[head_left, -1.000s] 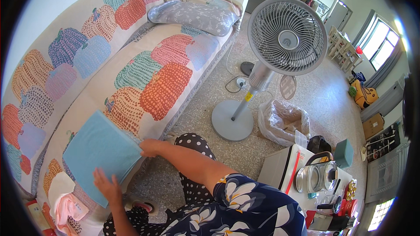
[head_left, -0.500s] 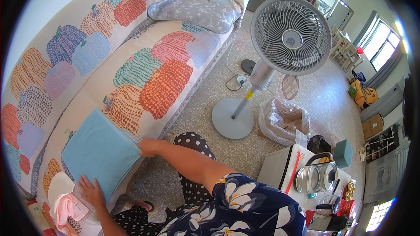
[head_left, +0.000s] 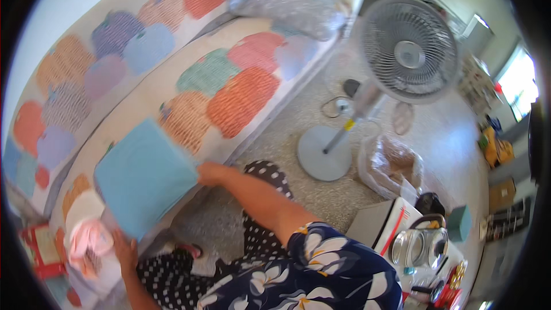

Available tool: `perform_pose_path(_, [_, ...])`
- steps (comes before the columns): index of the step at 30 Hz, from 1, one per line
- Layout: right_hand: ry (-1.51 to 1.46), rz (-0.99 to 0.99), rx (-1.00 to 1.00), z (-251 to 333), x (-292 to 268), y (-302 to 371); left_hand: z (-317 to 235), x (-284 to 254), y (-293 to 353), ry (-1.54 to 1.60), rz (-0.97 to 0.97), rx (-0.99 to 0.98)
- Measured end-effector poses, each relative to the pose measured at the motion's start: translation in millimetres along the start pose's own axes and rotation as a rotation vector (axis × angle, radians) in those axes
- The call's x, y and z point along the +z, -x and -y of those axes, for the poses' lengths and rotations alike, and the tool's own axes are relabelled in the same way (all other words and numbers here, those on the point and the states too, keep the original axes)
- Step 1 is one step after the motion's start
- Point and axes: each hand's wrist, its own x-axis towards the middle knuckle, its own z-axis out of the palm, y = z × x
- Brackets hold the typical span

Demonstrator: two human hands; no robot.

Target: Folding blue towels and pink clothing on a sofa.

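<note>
From the head view, I saw the folded light-blue cloth (head_left: 143,175) lying on the sofa seat (head_left: 229,89) with its pumpkin-print cover. My right hand (head_left: 209,172) gripped the cloth's right edge. My left hand (head_left: 123,250) pressed its lower corner, beside a pink cloth (head_left: 89,241); I couldn't tell its grasp.
</note>
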Motion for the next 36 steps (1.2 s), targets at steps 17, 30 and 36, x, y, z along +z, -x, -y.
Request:
perform_pose_path(17, [-0.189,0.081,0.182,12,-21,18,-95,17,-52,0.024,-0.169,0.240])
perform_pose_path(30, [-0.064,0.114,0.166,13,-31,18,-85,0,-167,0.054,-0.250,-0.093])
perform_pose_path(36, [0.056,0.122,0.141,27,-35,17,-68,-5,-215,0.027,-0.255,-0.180])
